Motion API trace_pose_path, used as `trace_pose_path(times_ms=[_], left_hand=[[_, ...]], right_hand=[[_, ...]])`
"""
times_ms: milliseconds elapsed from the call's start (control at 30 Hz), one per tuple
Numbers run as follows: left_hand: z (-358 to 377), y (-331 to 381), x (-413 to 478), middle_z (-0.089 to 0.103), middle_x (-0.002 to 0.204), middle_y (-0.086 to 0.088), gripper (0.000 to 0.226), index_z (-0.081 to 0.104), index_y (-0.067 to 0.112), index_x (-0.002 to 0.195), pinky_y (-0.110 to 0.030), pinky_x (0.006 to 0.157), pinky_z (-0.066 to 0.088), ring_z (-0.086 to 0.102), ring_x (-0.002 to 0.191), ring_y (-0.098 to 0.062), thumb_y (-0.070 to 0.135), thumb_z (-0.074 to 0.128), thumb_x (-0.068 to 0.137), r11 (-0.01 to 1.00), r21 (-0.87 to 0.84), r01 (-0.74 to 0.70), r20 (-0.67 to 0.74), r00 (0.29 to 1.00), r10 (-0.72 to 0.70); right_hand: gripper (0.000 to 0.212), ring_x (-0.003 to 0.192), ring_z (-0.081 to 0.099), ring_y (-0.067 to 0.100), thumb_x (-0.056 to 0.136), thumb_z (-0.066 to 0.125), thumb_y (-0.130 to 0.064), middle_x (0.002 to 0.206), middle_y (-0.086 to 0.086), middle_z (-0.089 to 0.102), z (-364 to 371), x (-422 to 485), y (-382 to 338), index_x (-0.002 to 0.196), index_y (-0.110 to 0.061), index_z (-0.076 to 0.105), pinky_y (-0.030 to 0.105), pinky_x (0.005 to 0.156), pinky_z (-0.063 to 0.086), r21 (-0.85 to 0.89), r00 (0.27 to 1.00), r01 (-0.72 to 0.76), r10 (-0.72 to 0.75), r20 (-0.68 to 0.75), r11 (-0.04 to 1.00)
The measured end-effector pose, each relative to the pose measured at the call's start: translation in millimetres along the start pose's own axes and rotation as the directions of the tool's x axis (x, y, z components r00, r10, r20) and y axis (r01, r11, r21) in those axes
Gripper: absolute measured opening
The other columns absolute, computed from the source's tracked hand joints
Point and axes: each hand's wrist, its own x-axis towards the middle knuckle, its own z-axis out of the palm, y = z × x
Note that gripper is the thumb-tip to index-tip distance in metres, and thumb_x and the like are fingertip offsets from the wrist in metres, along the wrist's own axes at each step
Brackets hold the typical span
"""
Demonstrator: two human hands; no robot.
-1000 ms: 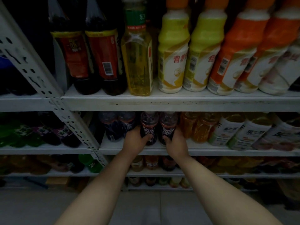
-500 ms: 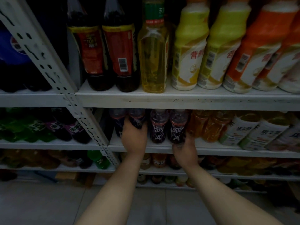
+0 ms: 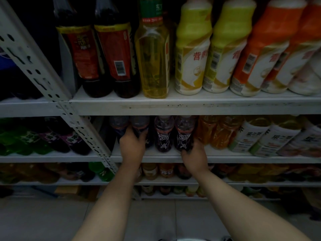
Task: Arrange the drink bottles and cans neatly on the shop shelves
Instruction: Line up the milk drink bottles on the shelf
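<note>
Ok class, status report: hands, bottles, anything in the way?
Left hand grips a dark bottle. Right hand grips the logo bottle. Orange bottles close on its right.

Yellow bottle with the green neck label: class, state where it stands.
In the head view, the yellow bottle stands on the upper shelf, left of centre, between a dark red-labelled bottle and a lime-topped bottle.

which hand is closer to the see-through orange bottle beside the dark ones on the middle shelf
Right. The right hand grips the rightmost dark bottle, directly beside the orange bottle; the left hand grips the second-from-left dark bottle, farther away.
</note>
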Motion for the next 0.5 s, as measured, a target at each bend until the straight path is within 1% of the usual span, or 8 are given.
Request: trace_pose_path(times_ms=[67,167,233,300,333,400,433,500], left_hand=[[-8.5,-13.0,6.1,0.068,0.090,-0.012,0.037,0.060,0.008,0.105,-0.026,0.066,0.038,0.064,0.084,-0.031,0.036,0.070,0.083,0.999,0.011,-0.044,0.104,0.994,0.043],[-18.1,-23.8,16.5,0.068,0.110,-0.005,0.043,0.058,0.013,0.120,-0.023,0.078,0.039,0.062,0.102,-0.022,0.033,0.071,0.083,0.993,-0.044,-0.109,0.277,0.954,0.117],[-21.2,-25.1,20.0,0.065,0.116,0.003,0.043,0.056,0.016,0.125,-0.020,0.083,0.041,0.060,0.109,-0.016,0.027,0.070,0.085,0.983,-0.169,-0.077,0.373,0.918,0.136],[-22.2,-24.7,20.9,0.061,0.118,0.009,0.043,0.055,0.018,0.128,-0.012,0.085,0.043,0.058,0.113,-0.011,0.020,0.068,0.087,0.954,-0.299,0.005,0.423,0.897,0.128],[-21.7,-25.1,21.1,0.061,0.119,0.010,0.043,0.055,0.018,0.128,-0.011,0.087,0.043,0.058,0.114,-0.010,0.018,0.068,0.088,0.939,-0.340,0.042,0.435,0.893,0.117],[-20.8,-28.0,20.8,0.061,0.123,0.007,0.045,0.055,0.017,0.129,-0.023,0.096,0.046,0.057,0.115,-0.010,0.019,0.070,0.086,0.926,-0.366,0.088,0.456,0.885,0.096],[-19.7,-29.0,19.9,0.062,0.125,0.005,0.048,0.055,0.018,0.130,-0.030,0.098,0.046,0.057,0.116,-0.011,0.021,0.072,0.085,0.932,-0.350,0.098,0.468,0.880,0.084],[-16.2,-29.8,16.0,0.064,0.123,0.002,0.051,0.057,0.018,0.128,-0.036,0.098,0.047,0.059,0.113,-0.014,0.026,0.075,0.081,0.961,-0.267,0.079,0.456,0.888,0.054]], right_hand=[[0.045,0.114,0.049,0.025,0.084,0.063,-0.018,0.124,0.010,0.050,0.2,-0.5,1.5,0.126,-0.013,0.048,0.028,0.091,0.039,0.006,1.000,0.009,-0.009,-0.001,1.000],[0.043,0.111,0.051,0.024,0.084,0.063,-0.019,0.122,0.009,0.052,1.4,-1.9,4.2,0.125,-0.014,0.049,0.024,0.087,0.037,-0.002,1.000,0.011,-0.011,0.008,1.000],[0.042,0.110,0.051,0.025,0.085,0.062,-0.019,0.121,0.009,0.051,2.2,-2.7,5.7,0.124,-0.014,0.048,0.024,0.085,0.036,-0.014,1.000,-0.008,0.008,0.021,1.000],[0.042,0.109,0.052,0.026,0.085,0.061,-0.019,0.121,0.009,0.051,3.2,-2.8,6.1,0.124,-0.014,0.047,0.025,0.085,0.037,-0.019,0.999,-0.027,0.027,0.032,0.999],[0.043,0.109,0.052,0.026,0.085,0.061,-0.020,0.121,0.009,0.051,3.3,-2.5,6.0,0.125,-0.014,0.047,0.026,0.085,0.038,-0.023,0.999,-0.034,0.035,0.033,0.999],[0.042,0.108,0.052,0.027,0.084,0.060,-0.019,0.121,0.010,0.050,4.3,-2.2,4.8,0.124,-0.013,0.047,0.026,0.084,0.038,-0.037,0.999,-0.041,0.042,0.027,0.998],[0.041,0.108,0.053,0.028,0.085,0.060,-0.019,0.121,0.011,0.050,4.6,-2.1,3.8,0.123,-0.013,0.047,0.027,0.083,0.038,-0.044,0.999,-0.042,0.043,0.021,0.998],[0.042,0.108,0.053,0.029,0.085,0.060,-0.019,0.122,0.012,0.050,5.1,-2.3,1.9,0.124,-0.013,0.046,0.030,0.084,0.040,-0.055,0.999,-0.046,0.047,0.016,0.997]])
